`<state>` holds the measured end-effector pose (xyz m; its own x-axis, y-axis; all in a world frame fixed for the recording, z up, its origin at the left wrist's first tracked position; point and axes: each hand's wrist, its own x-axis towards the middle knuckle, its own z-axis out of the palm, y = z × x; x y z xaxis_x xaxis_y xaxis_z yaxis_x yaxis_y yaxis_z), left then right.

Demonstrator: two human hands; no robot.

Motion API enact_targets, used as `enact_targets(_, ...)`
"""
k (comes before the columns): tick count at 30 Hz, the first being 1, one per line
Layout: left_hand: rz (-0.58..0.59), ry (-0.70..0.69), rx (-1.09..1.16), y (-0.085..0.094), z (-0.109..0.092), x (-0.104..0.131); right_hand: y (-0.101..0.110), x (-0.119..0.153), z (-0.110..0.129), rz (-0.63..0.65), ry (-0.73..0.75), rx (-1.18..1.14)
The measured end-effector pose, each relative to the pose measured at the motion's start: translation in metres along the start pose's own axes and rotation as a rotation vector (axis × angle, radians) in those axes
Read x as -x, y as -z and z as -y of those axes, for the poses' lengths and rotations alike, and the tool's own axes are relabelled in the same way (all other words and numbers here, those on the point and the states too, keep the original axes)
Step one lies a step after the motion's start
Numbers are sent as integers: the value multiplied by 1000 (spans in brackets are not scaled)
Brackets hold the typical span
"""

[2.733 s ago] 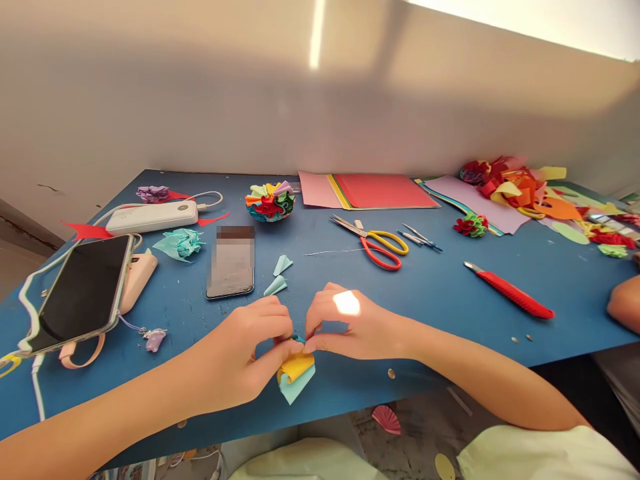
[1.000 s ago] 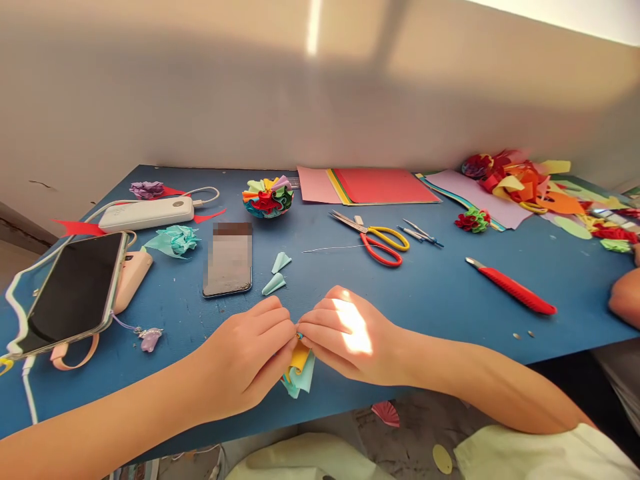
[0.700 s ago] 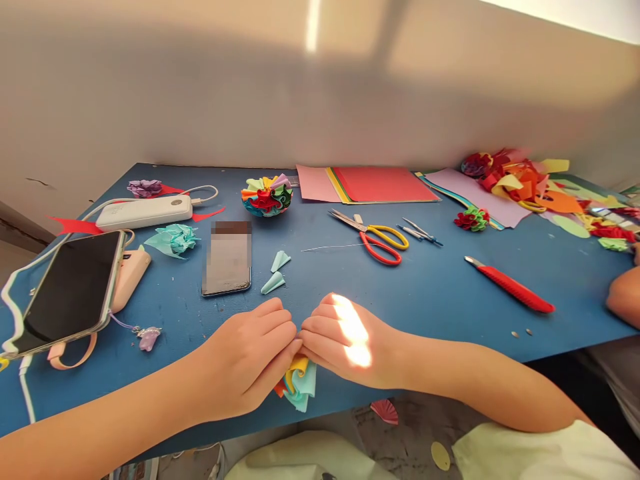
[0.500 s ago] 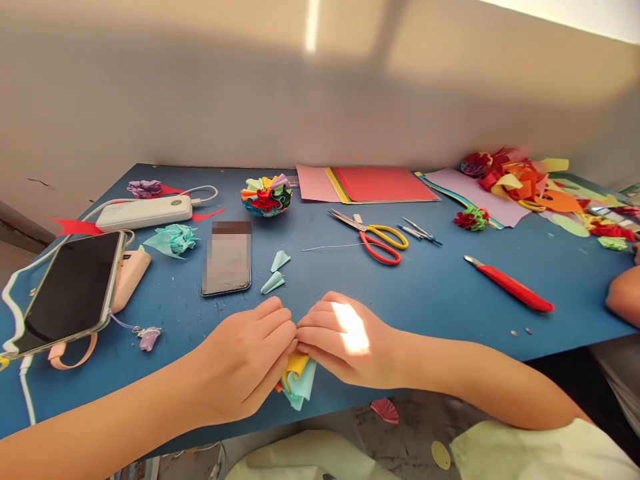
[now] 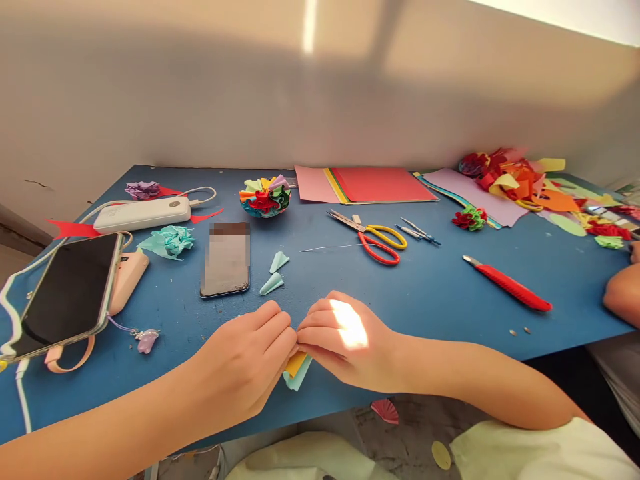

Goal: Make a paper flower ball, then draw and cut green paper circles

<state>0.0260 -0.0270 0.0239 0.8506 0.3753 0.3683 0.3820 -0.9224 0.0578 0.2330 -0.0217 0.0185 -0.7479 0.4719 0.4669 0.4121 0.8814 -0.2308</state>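
Close together above the table's front edge, my left hand [image 5: 253,353] and my right hand [image 5: 345,340] meet at the fingertips. Both are closed on a piece of layered coloured paper [image 5: 299,372], of which yellow and pale blue folds poke out below the fingers. The rest of the paper is hidden behind my knuckles. Two small folded pale blue paper pieces [image 5: 273,284] lie just beyond my hands. Scissors [image 5: 373,239] with red and yellow handles rest open farther back, a thin thread or wire beside them.
A phone [image 5: 226,260] lies left of centre; another phone [image 5: 63,293], power banks and cables crowd the left side. A multicoloured paper ball [image 5: 265,198] and coloured sheets [image 5: 390,185] stand behind. A red-handled knife [image 5: 515,287] lies right, near another person's arm [image 5: 623,293].
The paper below my fingers has shifted slightly upward, and less of it shows; the orange bit is now hidden. My hands stay nearly in place.
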Motion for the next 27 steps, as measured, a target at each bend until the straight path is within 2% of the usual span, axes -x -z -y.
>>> enact_targets(3,-34,80,115,3,-3,-1,2,-1,2,-10,-38,-20)
enact_targets(6,0,174,188,4,-5,-1,3,-1,3,-18,-99,-44)
enact_targets(9,23,145,140,3,-4,-1,3,-1,3,3,-90,-43)
enact_targets(13,-86,119,96,-3,-1,1,2,1,1,-81,-72,-30)
enact_targets(16,-149,169,184,-2,-3,2,1,3,-2,-131,-70,-57)
enact_targets(18,-178,301,298,4,-4,1,1,3,-7,-163,-78,-122)
enact_targets(23,-181,952,671,22,4,-5,3,-2,-24,-316,-170,-310)
enact_targets(25,-150,1077,850,20,9,-6,3,-3,-28,-374,-205,-360)
enact_targets(27,-128,1119,1021,15,11,-7,2,-3,-30,-426,-208,-399)
